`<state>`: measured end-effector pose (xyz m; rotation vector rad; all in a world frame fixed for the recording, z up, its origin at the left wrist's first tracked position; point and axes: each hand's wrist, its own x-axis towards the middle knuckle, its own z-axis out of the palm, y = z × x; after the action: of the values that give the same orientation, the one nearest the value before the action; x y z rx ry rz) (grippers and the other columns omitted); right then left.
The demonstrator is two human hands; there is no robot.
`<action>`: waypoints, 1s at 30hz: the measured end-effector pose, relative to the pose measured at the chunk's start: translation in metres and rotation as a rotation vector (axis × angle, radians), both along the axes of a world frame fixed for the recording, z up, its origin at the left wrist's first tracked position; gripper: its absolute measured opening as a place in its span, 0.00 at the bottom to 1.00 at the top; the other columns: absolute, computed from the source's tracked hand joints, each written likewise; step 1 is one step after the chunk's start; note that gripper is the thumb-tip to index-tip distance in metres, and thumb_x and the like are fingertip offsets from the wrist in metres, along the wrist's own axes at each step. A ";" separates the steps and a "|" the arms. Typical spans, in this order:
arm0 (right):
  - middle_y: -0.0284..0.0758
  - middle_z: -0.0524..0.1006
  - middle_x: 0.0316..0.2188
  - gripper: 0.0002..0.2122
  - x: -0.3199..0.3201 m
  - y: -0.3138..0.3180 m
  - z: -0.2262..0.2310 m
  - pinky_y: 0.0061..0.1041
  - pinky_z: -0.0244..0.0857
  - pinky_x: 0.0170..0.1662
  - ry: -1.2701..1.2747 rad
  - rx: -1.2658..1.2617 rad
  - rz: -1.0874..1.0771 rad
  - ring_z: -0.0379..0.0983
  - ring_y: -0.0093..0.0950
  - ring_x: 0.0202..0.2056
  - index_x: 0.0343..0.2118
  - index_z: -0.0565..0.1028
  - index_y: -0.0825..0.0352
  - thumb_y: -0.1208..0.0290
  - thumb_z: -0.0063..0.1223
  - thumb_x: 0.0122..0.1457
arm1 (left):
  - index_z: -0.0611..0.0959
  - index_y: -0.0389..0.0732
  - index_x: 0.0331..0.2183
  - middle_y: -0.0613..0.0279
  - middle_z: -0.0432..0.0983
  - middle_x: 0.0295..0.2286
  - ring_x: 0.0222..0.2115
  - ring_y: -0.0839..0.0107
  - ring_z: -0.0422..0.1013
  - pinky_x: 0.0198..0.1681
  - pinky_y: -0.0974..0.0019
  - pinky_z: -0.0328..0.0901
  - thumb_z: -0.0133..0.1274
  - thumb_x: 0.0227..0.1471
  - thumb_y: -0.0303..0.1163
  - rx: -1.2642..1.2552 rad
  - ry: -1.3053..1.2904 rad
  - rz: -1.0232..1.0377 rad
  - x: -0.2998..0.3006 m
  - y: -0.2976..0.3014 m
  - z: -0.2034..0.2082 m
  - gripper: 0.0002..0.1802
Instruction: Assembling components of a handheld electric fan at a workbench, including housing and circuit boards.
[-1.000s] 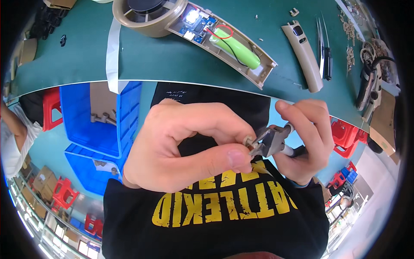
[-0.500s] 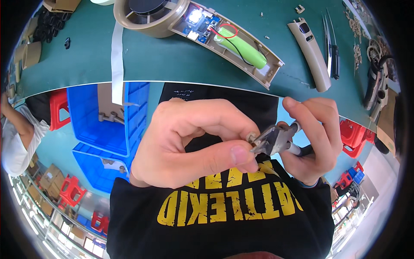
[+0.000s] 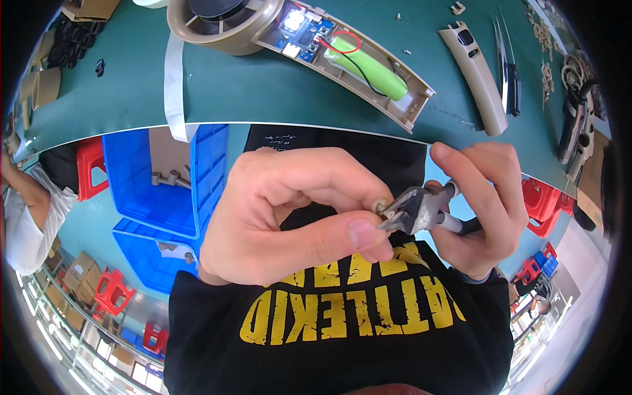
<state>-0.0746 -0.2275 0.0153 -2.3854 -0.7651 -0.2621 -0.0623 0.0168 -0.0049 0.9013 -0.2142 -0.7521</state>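
Observation:
My left hand (image 3: 296, 217) is held close under the camera, fingers and thumb pinched on a small grey part (image 3: 380, 207) that is mostly hidden by the fingertips. My right hand (image 3: 484, 207) grips a small pair of metal pliers (image 3: 418, 209), whose jaws meet the part at my left fingertips. Above the hands, on the green table (image 3: 263, 85), lies an opened beige handheld fan (image 3: 276, 26) with a blue circuit board (image 3: 304, 29), a lit white light and a green cylindrical battery (image 3: 366, 58) with red and black wires.
A beige cover piece (image 3: 475, 74) and dark tweezers (image 3: 510, 72) lie at the table's right, with a dark tool (image 3: 573, 118) further right. A white strip (image 3: 174, 85) hangs over the table edge. Blue bins (image 3: 158, 191) and red stools stand below; another person's white sleeve (image 3: 29, 217) is at left.
Both hands have shifted slightly right and up in the picture, still joined at the small part; the pliers stay at my left fingertips.

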 end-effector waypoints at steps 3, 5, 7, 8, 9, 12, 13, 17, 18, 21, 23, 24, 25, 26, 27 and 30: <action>0.40 0.74 0.29 0.28 0.002 0.002 -0.001 0.28 0.60 0.28 0.005 0.000 -0.001 0.68 0.34 0.28 0.39 0.78 0.76 0.82 0.57 0.24 | 0.77 0.27 0.37 0.49 0.80 0.28 0.30 0.68 0.78 0.37 0.70 0.71 0.53 0.55 0.22 0.009 -0.021 0.050 -0.001 -0.003 -0.002 0.08; 0.40 0.74 0.29 0.28 0.001 0.002 -0.001 0.28 0.60 0.28 -0.006 0.002 -0.007 0.68 0.34 0.28 0.39 0.78 0.76 0.82 0.57 0.24 | 0.76 0.24 0.35 0.43 0.80 0.24 0.26 0.62 0.80 0.33 0.66 0.74 0.54 0.53 0.23 0.031 -0.042 0.094 -0.003 -0.005 -0.001 0.10; 0.40 0.74 0.29 0.28 0.001 0.002 -0.001 0.28 0.60 0.29 -0.024 0.003 0.002 0.68 0.34 0.28 0.39 0.78 0.76 0.82 0.58 0.24 | 0.75 0.24 0.35 0.43 0.80 0.24 0.26 0.61 0.80 0.33 0.66 0.74 0.54 0.53 0.23 0.027 -0.053 0.095 -0.003 -0.005 -0.002 0.10; 0.40 0.74 0.29 0.28 0.002 0.003 -0.001 0.28 0.60 0.29 -0.024 0.003 0.002 0.68 0.34 0.28 0.39 0.78 0.76 0.82 0.58 0.24 | 0.75 0.24 0.35 0.43 0.80 0.24 0.26 0.61 0.80 0.33 0.66 0.74 0.54 0.53 0.23 0.028 -0.052 0.095 -0.003 -0.005 -0.002 0.10; 0.40 0.74 0.29 0.28 0.002 0.003 -0.002 0.29 0.60 0.29 -0.023 0.002 0.005 0.68 0.35 0.28 0.39 0.78 0.76 0.83 0.58 0.24 | 0.75 0.24 0.35 0.43 0.80 0.25 0.26 0.61 0.80 0.33 0.66 0.75 0.54 0.53 0.23 0.029 -0.038 0.100 -0.003 -0.004 -0.002 0.10; 0.40 0.74 0.28 0.28 0.003 0.002 0.000 0.29 0.60 0.29 -0.017 -0.004 0.009 0.68 0.35 0.28 0.38 0.78 0.76 0.83 0.57 0.23 | 0.77 0.27 0.37 0.49 0.80 0.28 0.30 0.68 0.78 0.37 0.70 0.71 0.53 0.55 0.22 0.003 0.008 0.072 -0.003 -0.001 -0.003 0.09; 0.40 0.74 0.28 0.28 0.003 0.003 0.001 0.29 0.60 0.29 -0.012 -0.008 0.013 0.68 0.35 0.28 0.38 0.78 0.75 0.83 0.57 0.23 | 0.78 0.30 0.39 0.55 0.81 0.31 0.33 0.75 0.77 0.40 0.74 0.68 0.52 0.56 0.21 -0.025 0.039 0.041 -0.004 0.001 -0.003 0.08; 0.40 0.73 0.28 0.29 0.005 0.003 0.006 0.29 0.60 0.28 0.020 -0.022 0.027 0.68 0.35 0.28 0.38 0.79 0.75 0.83 0.56 0.21 | 0.78 0.30 0.39 0.55 0.81 0.31 0.33 0.74 0.77 0.40 0.74 0.68 0.52 0.56 0.21 -0.018 0.043 0.037 -0.007 0.002 -0.006 0.07; 0.40 0.73 0.28 0.29 0.006 0.002 0.006 0.29 0.60 0.28 0.009 -0.034 0.043 0.68 0.35 0.28 0.38 0.79 0.75 0.82 0.55 0.20 | 0.78 0.29 0.39 0.55 0.81 0.30 0.33 0.74 0.77 0.40 0.73 0.68 0.52 0.56 0.21 -0.034 0.043 0.053 -0.008 0.001 -0.006 0.07; 0.40 0.73 0.28 0.30 0.007 0.001 0.008 0.29 0.60 0.28 0.001 -0.057 0.065 0.68 0.35 0.27 0.38 0.79 0.75 0.82 0.55 0.19 | 0.77 0.29 0.39 0.55 0.81 0.30 0.33 0.73 0.77 0.40 0.73 0.68 0.52 0.56 0.21 -0.053 0.051 0.071 -0.009 0.001 -0.007 0.07; 0.40 0.73 0.27 0.30 0.008 0.000 0.009 0.29 0.60 0.28 0.006 -0.067 0.072 0.68 0.35 0.27 0.38 0.79 0.75 0.81 0.55 0.19 | 0.77 0.29 0.39 0.55 0.81 0.30 0.33 0.73 0.77 0.40 0.73 0.68 0.52 0.57 0.20 -0.057 0.059 0.074 -0.008 0.000 -0.007 0.08; 0.40 0.73 0.27 0.30 0.009 0.001 0.010 0.28 0.61 0.28 -0.002 -0.075 0.076 0.68 0.34 0.27 0.38 0.79 0.75 0.81 0.55 0.19 | 0.77 0.29 0.39 0.55 0.81 0.30 0.33 0.73 0.77 0.40 0.72 0.68 0.52 0.57 0.20 -0.059 0.057 0.075 -0.008 0.000 -0.007 0.08; 0.39 0.73 0.27 0.30 0.009 0.001 0.010 0.28 0.61 0.27 -0.009 -0.083 0.081 0.68 0.34 0.27 0.38 0.79 0.75 0.81 0.54 0.19 | 0.77 0.29 0.39 0.54 0.81 0.30 0.33 0.73 0.78 0.40 0.72 0.69 0.52 0.57 0.20 -0.060 0.055 0.079 -0.008 0.000 -0.007 0.08; 0.39 0.73 0.27 0.30 0.009 0.001 0.011 0.28 0.61 0.27 -0.008 -0.082 0.081 0.68 0.34 0.27 0.38 0.79 0.75 0.81 0.54 0.19 | 0.77 0.29 0.39 0.54 0.81 0.30 0.33 0.73 0.78 0.40 0.72 0.69 0.52 0.57 0.20 -0.060 0.056 0.079 -0.008 0.000 -0.007 0.08; 0.39 0.73 0.27 0.30 0.009 0.001 0.011 0.27 0.61 0.27 0.001 -0.082 0.080 0.69 0.33 0.27 0.38 0.79 0.75 0.81 0.54 0.19 | 0.77 0.29 0.39 0.54 0.81 0.30 0.32 0.73 0.78 0.39 0.72 0.69 0.52 0.57 0.21 -0.071 0.068 0.073 -0.008 0.001 -0.008 0.08; 0.39 0.73 0.27 0.30 0.010 0.002 0.011 0.27 0.61 0.26 0.010 -0.084 0.085 0.69 0.32 0.26 0.37 0.79 0.75 0.81 0.53 0.19 | 0.77 0.29 0.39 0.54 0.81 0.30 0.32 0.72 0.78 0.39 0.72 0.69 0.51 0.57 0.21 -0.091 0.091 0.068 -0.009 0.001 -0.008 0.08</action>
<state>-0.0645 -0.2257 0.0261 -2.4234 -0.8863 -0.1862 -0.0714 0.0180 -0.0134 0.7824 -0.1362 -0.7128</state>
